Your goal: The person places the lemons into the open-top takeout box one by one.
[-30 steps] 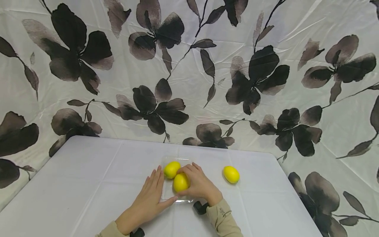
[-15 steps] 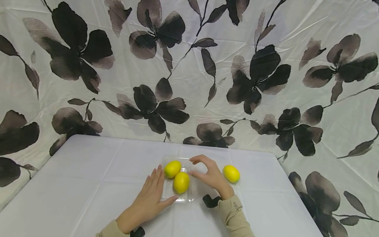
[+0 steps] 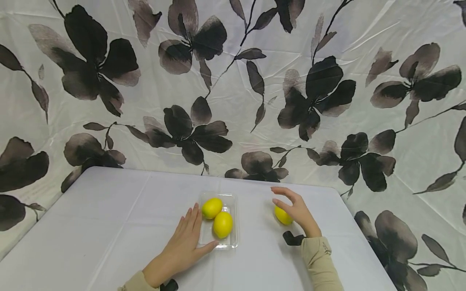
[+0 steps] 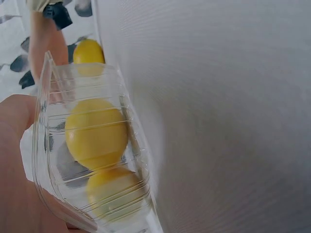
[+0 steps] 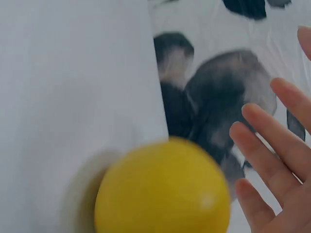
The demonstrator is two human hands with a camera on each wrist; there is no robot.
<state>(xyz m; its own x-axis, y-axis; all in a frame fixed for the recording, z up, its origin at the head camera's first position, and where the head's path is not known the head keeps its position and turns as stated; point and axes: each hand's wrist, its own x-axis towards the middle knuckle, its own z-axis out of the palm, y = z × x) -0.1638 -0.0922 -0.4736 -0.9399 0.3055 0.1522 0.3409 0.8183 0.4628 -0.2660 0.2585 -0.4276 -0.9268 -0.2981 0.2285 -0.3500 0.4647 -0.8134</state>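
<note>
A clear plastic tray (image 3: 231, 242) lies on the white table (image 3: 109, 226) and holds two yellow lemons (image 3: 212, 207) (image 3: 223, 224). My left hand (image 3: 185, 238) lies flat against the tray's left side, fingers straight, thumb along its near edge. In the left wrist view the tray (image 4: 53, 87) and both lemons (image 4: 96, 132) show through the ribbed wall. A third lemon (image 3: 282, 215) sits on the table to the right. My right hand (image 3: 293, 207) hovers over it with fingers spread and slightly bent, not gripping. The right wrist view shows that lemon (image 5: 163, 191) close up, fingers (image 5: 272, 141) apart beside it.
A floral black-and-white cloth (image 3: 233, 89) hangs behind the table and drapes around it. The table's far edge (image 3: 218, 178) runs just behind the tray, and its right edge (image 3: 364, 238) lies near the third lemon. Black wrist straps (image 3: 293, 238) show at my cuffs.
My right hand let go of the front lemon in the tray, rose and moved right to the third lemon. The left hand and tray stayed put.
</note>
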